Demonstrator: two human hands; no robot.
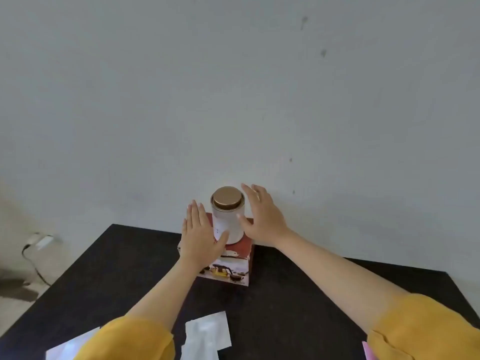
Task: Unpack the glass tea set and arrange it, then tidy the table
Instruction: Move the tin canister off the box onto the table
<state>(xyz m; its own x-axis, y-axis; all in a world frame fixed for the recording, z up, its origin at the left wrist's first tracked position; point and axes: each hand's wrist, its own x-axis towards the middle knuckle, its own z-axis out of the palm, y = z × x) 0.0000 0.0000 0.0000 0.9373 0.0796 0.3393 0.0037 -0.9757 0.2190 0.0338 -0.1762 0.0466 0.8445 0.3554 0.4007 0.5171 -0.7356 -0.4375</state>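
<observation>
A white canister (228, 219) with a gold lid stands upright on a red printed tea set box (233, 266) near the far edge of the black table (298, 302). My left hand (201, 235) reaches in from the left with straight fingers, its thumb touching the canister's lower side. On the other side my right hand (262, 216) is spread beside the canister, thumb close to its wall. Neither hand is curled round the canister. The box's contents are hidden.
White plastic wrapping (207, 333) lies at the near edge of the table, with another clear sheet (67, 346) at the lower left. A pink scrap (367, 353) shows at the lower right. A cable and plug (39, 242) lie on the floor to the left. A wall stands just behind the box.
</observation>
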